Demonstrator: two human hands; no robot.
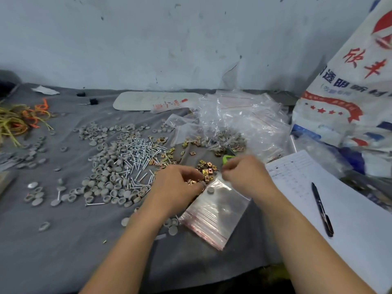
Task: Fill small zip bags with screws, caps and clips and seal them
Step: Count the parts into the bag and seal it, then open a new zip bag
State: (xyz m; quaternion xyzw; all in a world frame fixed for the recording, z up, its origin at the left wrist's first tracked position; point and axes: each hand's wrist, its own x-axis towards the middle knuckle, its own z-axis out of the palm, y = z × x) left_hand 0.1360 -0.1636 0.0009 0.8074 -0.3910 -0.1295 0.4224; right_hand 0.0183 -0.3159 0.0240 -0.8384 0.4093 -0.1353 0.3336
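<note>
at the far mouth of the zip bag [216, 209], pinches its edge with the right hand [244, 174]. grips clips [192, 182] in the curled left hand [178, 183], just left of that opening.

Shiny metal screws [137, 151], matt grey caps [106, 177], brassy metal clips [206, 169] and glossy clear plastic bags [214, 211] lie on matt grey cloth [63, 251]; smooth white paper [350, 219].

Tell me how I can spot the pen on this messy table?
Find the big white sheet of paper on the right side of the grey cloth-covered table. A slim black pen lies on it. It is the only long dark thing on that pale page.
</note>
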